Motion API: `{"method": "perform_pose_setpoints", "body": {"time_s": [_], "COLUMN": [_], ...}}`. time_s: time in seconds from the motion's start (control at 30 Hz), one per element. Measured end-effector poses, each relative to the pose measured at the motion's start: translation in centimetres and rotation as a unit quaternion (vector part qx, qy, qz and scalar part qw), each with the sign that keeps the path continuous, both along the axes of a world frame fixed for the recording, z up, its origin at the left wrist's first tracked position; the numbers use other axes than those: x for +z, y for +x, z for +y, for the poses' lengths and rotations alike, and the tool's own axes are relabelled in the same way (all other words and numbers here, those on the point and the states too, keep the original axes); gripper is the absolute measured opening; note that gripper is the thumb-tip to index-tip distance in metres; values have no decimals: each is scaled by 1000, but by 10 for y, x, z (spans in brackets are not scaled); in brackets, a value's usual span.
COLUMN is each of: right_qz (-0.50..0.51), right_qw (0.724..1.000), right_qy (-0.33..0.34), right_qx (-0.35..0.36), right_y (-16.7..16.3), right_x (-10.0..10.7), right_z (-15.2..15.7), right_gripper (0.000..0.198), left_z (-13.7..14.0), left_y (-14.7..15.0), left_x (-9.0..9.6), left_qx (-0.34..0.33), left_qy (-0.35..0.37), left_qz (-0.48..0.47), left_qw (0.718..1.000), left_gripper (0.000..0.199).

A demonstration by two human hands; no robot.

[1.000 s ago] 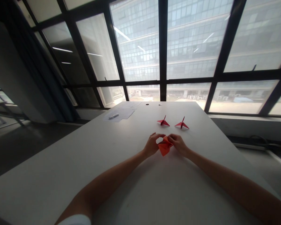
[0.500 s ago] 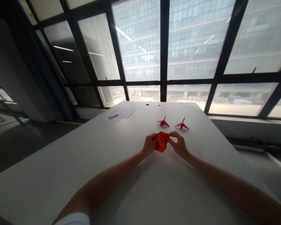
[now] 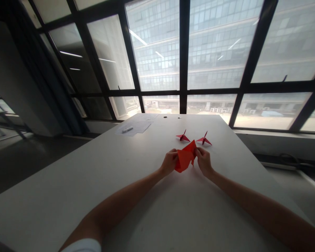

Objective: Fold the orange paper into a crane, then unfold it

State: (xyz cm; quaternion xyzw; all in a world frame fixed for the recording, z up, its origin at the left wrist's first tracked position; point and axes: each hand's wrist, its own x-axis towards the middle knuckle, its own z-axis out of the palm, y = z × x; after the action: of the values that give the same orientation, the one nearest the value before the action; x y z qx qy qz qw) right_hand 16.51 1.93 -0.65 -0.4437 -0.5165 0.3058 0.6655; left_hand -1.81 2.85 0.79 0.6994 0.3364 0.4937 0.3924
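Observation:
Between my hands is a sheet of orange-red origami paper, partly folded and creased, with one corner pointing up. My left hand pinches its left edge. On the opposite side, my right hand has thumb and fingers closed on the right edge. Just beyond the sheet, two folded red paper cranes stand on the table: a left crane and a right crane. Neither hand touches them.
The long white table stretches toward a wall of dark-framed windows. At its far left lie white paper sheets with a white marker on top. A dark curtain hangs at the left.
The orange-red paper has been spread wider, and its upper corner now sticks up to the right. My right hand has shifted slightly right with its edge; the left hand stays nearly in place.

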Motion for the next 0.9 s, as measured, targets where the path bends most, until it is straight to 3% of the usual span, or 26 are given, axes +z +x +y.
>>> {"method": "perform_pose_setpoints", "body": {"time_s": [0.13, 0.23, 0.3, 0.4, 0.47, 0.57, 0.63, 0.73, 0.9], "right_qz": [-18, -37, -40, -13, 19, 53, 56, 44, 14], "right_qw": [1000, 999, 998, 994, 993, 994, 994, 993, 995], "right_qy": [-6, -7, -10, -26, -41, -70, -91, -79, -53], "right_qx": [0, -16, -54, -102, -105, -62, -4, 71, 84], "right_y": [0, 2, 6, 13, 14, 8, -2, -15, -20], "right_x": [-1, -4, -7, -10, -9, -5, -3, 0, -1], "right_z": [1, 5, 9, 15, 16, 10, 3, -6, -9], "right_gripper": [29, 32, 35, 37, 36, 33, 30, 30, 23], "left_z": [10, 20, 25, 26, 20, 5, -3, -5, 8], "left_y": [-3, -10, -14, -18, -17, -9, -3, 2, -1], "left_x": [-5, -7, -7, -5, -3, -3, -4, -7, -14], "left_qx": [-6, 23, 86, 244, 274, 154, 91, 68, 82], "left_qy": [-135, -147, -119, -12, 77, 181, 205, 166, 47], "left_qz": [-63, -67, -90, -107, -59, 70, 114, 94, 5], "left_qw": [989, 987, 985, 964, 957, 969, 968, 979, 996], "left_gripper": [36, 38, 37, 29, 21, 16, 21, 36, 19]}}
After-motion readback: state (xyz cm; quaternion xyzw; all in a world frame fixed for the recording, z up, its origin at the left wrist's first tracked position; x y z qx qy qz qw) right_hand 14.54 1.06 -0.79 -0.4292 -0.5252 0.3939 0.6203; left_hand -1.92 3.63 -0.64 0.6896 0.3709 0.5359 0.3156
